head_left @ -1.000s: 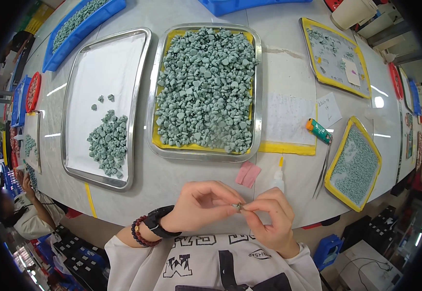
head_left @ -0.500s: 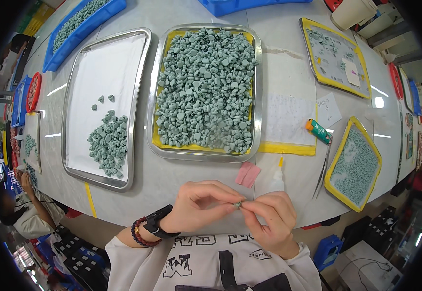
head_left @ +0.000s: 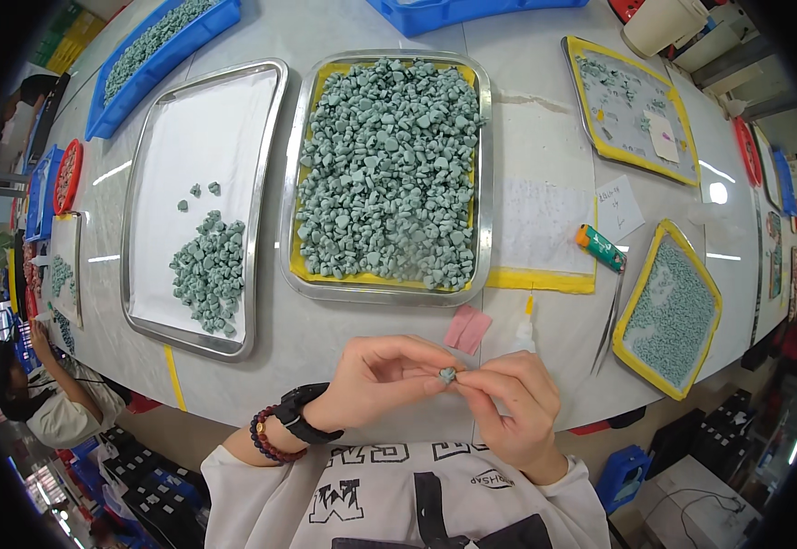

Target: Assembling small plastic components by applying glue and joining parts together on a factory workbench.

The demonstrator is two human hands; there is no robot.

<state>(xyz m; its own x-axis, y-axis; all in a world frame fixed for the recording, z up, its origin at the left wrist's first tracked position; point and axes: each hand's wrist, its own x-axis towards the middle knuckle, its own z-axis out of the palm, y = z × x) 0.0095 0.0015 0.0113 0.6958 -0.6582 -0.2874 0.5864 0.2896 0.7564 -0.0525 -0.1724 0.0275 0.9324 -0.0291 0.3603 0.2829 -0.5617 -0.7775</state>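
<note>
Between the fingertips of both hands is a small grey-green piece, shaped like a little stone, above the near edge of the table. My left hand, with a dark wristband and bead bracelet at its wrist, pinches it from the left between thumb and fingers. Opposite, my right hand pinches at its right side; finer detail is too small to make out. Just beyond the hands lie a pink cloth piece and a white squeeze bottle with a yellow tip.
A metal tray heaped with grey-green pieces stands ahead. Left of it, a white-lined tray holds a smaller pile. Tweezers, a green item with an orange end and a yellow-edged tray lie right. Another person works far left.
The small piece has been turned between my fingertips and shows more of its surface. Both hands stay in nearly the same place, and the view has shifted slightly.
</note>
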